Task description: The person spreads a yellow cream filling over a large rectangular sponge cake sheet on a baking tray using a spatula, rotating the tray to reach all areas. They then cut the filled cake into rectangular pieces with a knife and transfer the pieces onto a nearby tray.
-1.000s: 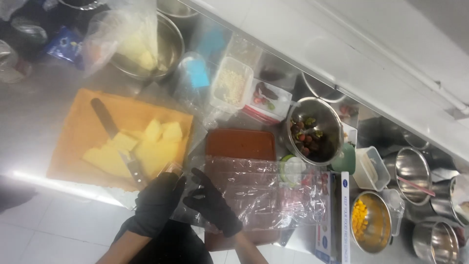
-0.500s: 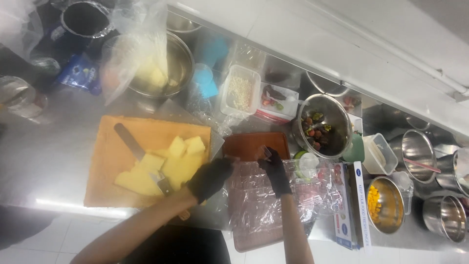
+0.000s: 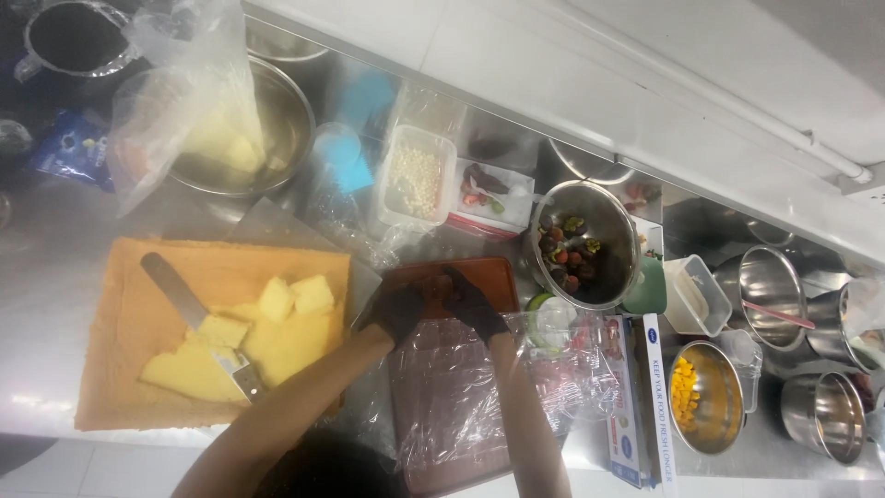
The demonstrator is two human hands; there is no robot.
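My left hand (image 3: pixel 398 312) and right hand (image 3: pixel 472 300), both in matte black gloves, press flat with fingers spread on the far end of a reddish-brown rectangular board (image 3: pixel 452 369). Neither hand grips anything. A crinkled, glossy sheet of clear cling film (image 3: pixel 479 387) lies over the near part of the board and bunches toward its right side.

Just left of the board I see a broad, flat slab of orange-tan sponge cake (image 3: pixel 120 323), soft-edged and porous. On it rest pale yellow cut cake pieces (image 3: pixel 267 332), blocky and irregular, and a metal spatula (image 3: pixel 198 323) with a long flat blade lies diagonally across them.

To the right lies a long cardboard film box (image 3: pixel 641 406), and beyond it a round steel bowl of yellow kernels (image 3: pixel 705 397). Behind the board stands a shiny steel bowl of dark fruit (image 3: pixel 581 244), beside a translucent rectangular tub of white bits (image 3: pixel 415 180). Further left, a wide steel bowl (image 3: pixel 277 129) holds a limp clear plastic bag (image 3: pixel 184 101).

Everything sits on a brushed stainless worktop (image 3: pixel 55 212).
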